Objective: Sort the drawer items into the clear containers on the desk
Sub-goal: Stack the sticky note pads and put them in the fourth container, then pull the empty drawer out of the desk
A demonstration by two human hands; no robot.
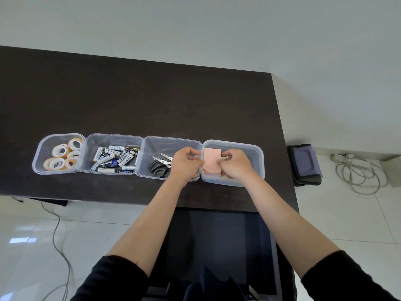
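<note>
Both hands, the left hand [187, 162] and right hand [235, 164], pinch a pink notepad [212, 160] over the rightmost container [256, 149], apparently to set it apart from the scissors [160, 165].

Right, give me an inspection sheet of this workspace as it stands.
Surface: dark desk, four clear containers in a row.
Job's things: tape rolls in the leftmost container; batteries in the second container; scissors in the third container; pink sticky notes over the rightmost container.
Clutter: nothing seen on the desk.
Grippers: left hand and right hand both pinch the notes.
Cables: coiled white cable at right; grey cable on the floor at left.
Surroundings: dark bag on the floor; open drawer below.
</note>
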